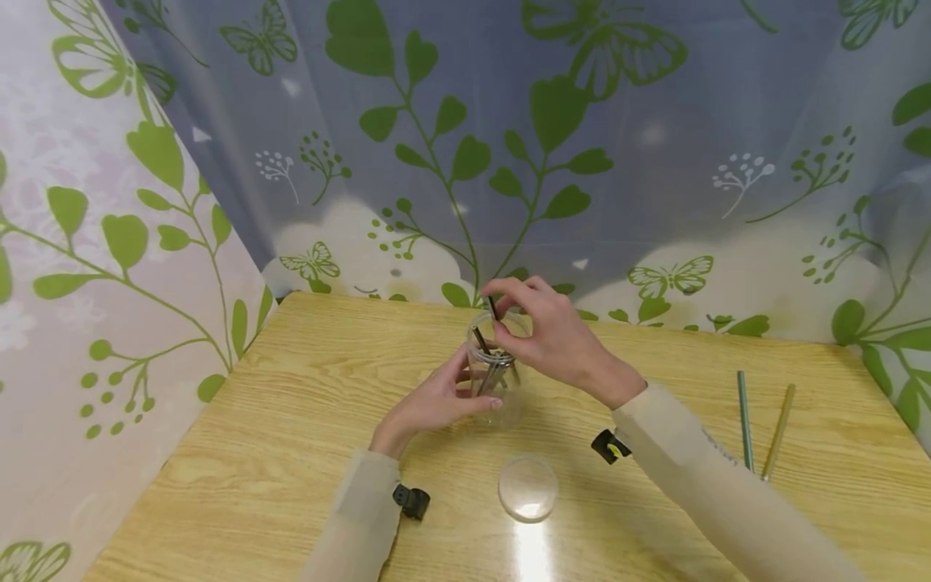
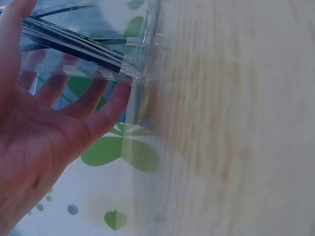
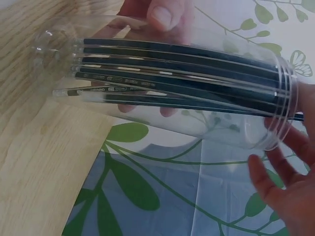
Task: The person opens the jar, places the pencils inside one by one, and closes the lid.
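- 1 wooden table [image 1: 276,428], pale yellow-brown, its grain running mostly from side to side, with 1 bright streak of glare on the near part.
- 1 clear round lid [image 1: 528,487] lying flat, just beyond that glare.
- 2 slim rods at the right: 1 green rod [image 1: 744,416] and 1 gold rod [image 1: 781,428], closer together at their near ends.
- 1 clear jar [image 1: 513,400], seemingly standing on the wood, farther back than the lid.

Head view: scene brightly lit; white glare is reflected off the near tabletop [image 1: 262,477] and the lid [image 1: 528,483]. Wrist views: dimmer, colours muted; wood grain is blurred in the left, small highlights are caught on the jar [image 3: 182,120] in the right.
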Available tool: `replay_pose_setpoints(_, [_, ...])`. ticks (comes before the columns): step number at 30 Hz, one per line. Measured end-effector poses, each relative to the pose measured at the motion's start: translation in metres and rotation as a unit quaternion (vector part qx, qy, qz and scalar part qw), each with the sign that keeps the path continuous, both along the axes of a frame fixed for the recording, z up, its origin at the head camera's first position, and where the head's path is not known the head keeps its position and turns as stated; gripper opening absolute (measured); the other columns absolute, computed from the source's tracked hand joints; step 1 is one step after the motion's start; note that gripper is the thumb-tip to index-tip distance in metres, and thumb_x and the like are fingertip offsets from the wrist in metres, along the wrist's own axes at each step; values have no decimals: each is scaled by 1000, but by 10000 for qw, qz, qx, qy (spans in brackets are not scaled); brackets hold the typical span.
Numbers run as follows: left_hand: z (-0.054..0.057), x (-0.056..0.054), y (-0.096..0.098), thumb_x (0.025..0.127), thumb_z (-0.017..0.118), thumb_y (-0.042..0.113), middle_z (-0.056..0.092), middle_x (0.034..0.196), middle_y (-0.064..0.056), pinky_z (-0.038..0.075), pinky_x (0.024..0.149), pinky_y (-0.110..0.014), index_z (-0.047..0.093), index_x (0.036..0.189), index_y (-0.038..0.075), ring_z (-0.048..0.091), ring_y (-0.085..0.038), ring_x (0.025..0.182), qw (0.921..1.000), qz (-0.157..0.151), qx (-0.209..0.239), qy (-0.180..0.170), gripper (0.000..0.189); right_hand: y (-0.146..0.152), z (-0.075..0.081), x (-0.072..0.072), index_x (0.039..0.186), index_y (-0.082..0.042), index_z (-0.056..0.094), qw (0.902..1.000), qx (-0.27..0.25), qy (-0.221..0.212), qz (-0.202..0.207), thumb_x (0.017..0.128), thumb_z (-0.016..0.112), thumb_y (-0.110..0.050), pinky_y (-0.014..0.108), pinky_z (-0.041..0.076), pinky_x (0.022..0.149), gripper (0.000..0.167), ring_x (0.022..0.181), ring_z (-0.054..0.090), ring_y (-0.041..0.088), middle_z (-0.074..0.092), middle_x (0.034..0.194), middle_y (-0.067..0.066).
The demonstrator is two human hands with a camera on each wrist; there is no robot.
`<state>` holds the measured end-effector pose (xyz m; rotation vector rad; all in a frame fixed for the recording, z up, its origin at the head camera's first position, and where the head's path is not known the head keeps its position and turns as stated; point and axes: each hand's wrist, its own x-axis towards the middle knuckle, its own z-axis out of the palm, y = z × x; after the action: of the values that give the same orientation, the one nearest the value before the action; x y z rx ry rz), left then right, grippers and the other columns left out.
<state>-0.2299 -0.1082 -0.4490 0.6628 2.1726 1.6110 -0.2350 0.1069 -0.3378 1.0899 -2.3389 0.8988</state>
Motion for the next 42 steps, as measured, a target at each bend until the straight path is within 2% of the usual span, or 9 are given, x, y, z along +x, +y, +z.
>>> replay_pose_setpoints(4, [0,0,0,94,77,25,30,164,9,48,115,-45,13,157,55,44,-29,145,10000,-10,-7,53,94,0,-2,0,120,-9,66,9995,212,-213,-121,93,69,-7,29,40,64,28,81,55,22,74,92,4])
replay_pose_setpoints(10, [0,0,0,93,77,26,29,165,9,48,115,-45,12,157,56,45,-29,145,9999,48,-66,103,96,-1,-1,0,107,-10,77,9983,426,-371,-158,94,66,-10,34,50,75,17,90,65,21,77,95,3])
replay_pose_setpoints(15, [0,0,0,93,77,26,30,165,6,48,115,-45,13,159,51,45,-31,144,9999,37,-52,131,96,-2,0,1,112,-9,77,9987,462,-189,-136,94,64,-7,33,51,73,22,88,65,21,76,96,3])
replay_pose_setpoints(19, [-1,0,0,93,77,25,33,163,4,49,114,-45,14,161,47,46,-30,143,9999,24,-2,121,96,-1,-2,2,109,-8,78,9994,306,-64,-118,91,63,-2,29,50,69,24,85,62,19,73,98,4])
replay_pose_setpoints(23, [0,0,1,93,78,24,37,161,3,49,114,-45,14,159,50,47,-29,142,9999,58,45,107,95,0,-3,1,106,-7,79,9999,118,-69,-31,92,61,0,26,48,65,24,80,59,15,68,99,5])
replay_pose_setpoints(26, [1,-1,1,92,78,24,38,160,2,49,114,-45,14,159,51,47,-29,141,9999,70,51,88,96,3,-4,0,107,-6,78,9998,-34,-189,59,93,60,0,26,48,63,24,79,59,15,67,101,6])
replay_pose_setpoints(28, [1,-1,1,92,79,24,38,160,2,49,115,-44,15,158,51,47,-29,142,9999,81,44,70,96,7,-4,0,108,-7,77,9992,-135,-364,74,94,60,-1,28,53,66,23,81,61,15,68,103,6])
replay_pose_setpoints(33, [0,-2,2,91,80,24,37,161,1,48,115,-44,18,158,50,47,-30,142,9999,124,18,44,95,18,-4,4,111,-9,77,9972,-370,-639,-116,95,63,-4,35,60,74,21,93,68,16,72,106,3])
replay_pose_setpoints(42, [1,0,1,91,80,21,37,162,0,48,115,-46,21,159,47,46,-31,144,9999,156,-31,58,94,50,-18,13,107,-11,77,9965,-470,-305,-622,94,69,-6,28,60,69,16,87,67,12,74,101,1])
